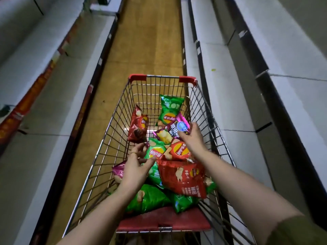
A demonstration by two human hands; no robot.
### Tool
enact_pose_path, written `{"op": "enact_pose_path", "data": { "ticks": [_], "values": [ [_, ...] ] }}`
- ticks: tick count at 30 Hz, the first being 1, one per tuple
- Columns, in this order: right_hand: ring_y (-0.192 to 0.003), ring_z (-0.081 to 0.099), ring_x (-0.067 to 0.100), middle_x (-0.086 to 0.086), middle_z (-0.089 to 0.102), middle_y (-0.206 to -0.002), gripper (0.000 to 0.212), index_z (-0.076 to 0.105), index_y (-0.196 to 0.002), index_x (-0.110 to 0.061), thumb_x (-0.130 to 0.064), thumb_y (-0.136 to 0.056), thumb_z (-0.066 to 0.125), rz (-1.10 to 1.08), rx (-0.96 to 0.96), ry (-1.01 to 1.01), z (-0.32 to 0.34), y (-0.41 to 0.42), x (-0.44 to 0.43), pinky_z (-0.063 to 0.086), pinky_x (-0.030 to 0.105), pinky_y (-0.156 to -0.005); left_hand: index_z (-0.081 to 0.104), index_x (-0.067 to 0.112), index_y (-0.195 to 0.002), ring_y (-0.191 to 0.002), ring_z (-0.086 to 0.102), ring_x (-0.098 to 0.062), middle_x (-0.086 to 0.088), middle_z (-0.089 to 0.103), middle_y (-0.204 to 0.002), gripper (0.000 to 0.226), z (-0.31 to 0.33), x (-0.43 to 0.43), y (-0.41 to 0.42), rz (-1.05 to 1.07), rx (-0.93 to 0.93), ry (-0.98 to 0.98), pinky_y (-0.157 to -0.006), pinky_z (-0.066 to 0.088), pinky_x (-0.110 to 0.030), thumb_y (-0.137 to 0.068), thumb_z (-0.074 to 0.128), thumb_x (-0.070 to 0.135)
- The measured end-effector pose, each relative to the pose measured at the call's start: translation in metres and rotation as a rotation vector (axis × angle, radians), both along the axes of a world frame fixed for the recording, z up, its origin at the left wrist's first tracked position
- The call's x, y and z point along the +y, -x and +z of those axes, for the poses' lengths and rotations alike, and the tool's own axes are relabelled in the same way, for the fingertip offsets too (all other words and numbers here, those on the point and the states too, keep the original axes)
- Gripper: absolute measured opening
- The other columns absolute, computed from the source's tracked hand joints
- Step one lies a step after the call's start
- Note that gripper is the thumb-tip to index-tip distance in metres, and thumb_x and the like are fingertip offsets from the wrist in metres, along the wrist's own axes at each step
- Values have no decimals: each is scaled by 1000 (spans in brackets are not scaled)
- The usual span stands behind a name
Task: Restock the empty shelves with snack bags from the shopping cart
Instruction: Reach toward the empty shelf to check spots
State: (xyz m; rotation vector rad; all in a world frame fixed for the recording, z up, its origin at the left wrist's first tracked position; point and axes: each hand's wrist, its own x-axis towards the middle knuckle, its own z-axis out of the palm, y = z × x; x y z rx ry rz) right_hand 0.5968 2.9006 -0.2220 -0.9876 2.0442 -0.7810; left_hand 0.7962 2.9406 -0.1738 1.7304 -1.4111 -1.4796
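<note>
Here we note both hands down in the shopping cart (200, 106), among the snack bags (182, 177).
We log the right hand (192, 136) with fingers curled over the near edge of a purple bag (174, 127), which lies towards the cart's right side, overlapping a green cucumber bag (169, 108) at the far end. The left hand (136, 162) is half-open, thumb on a small green bag (155, 150), fingertips by the corner of a dark red bag (138, 126); we cannot tell whether it has hold of either. More red and green bags are piled at the near end, against the red child seat (164, 221). The cart stands on a wooden floor (150, 41) between white shelves (221, 76) on either side.
</note>
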Motion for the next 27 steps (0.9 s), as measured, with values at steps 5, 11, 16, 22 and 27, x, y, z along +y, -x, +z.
{"op": "enact_pose_path", "data": {
  "ticks": [5,11,16,22,27],
  "values": [
    [-136,31,31,19,29,-149,86,22,-146,-3,-35,-83,69,114,177,-168,-50,28,-61,30,36,-109,42,25,-137,-86,58,-4,4,60,-103,57,-35,-15,-7,5,-18,-12,-63,52,-15,-86,66,15],
    [-141,22,36,22,17,-153,110,5,-150,-6,-46,-75,74,111,222,-389,-109,40,-104,24,41,-113,40,31,-134,-80,54,2,18,50,-92,57,-48,-14,-12,-30,-49,-22,-57,43,0,-86,67,15],
    [-139,26,37,22,24,-152,131,-8,-148,-4,-50,-64,81,126,145,-533,-135,37,-107,27,46,-113,37,41,-125,-86,59,-7,8,56,-96,57,-59,-10,-14,-57,-72,-28,-68,50,-9,-84,69,18],
    [-138,24,39,21,28,-149,121,8,-147,-7,-57,-63,78,174,203,-594,-145,26,-99,28,48,-111,34,50,-122,-94,61,-13,0,55,-110,60,-65,-7,-13,-82,-82,-49,-84,56,-37,-83,70,24],
    [-133,34,36,18,41,-142,98,31,-140,-12,-59,-66,75,185,305,-546,-139,22,-93,32,42,-107,36,40,-136,-91,62,-12,-1,55,-110,65,-65,-7,-13,-80,-66,-62,-80,56,-31,-84,70,21]
  ]
}}
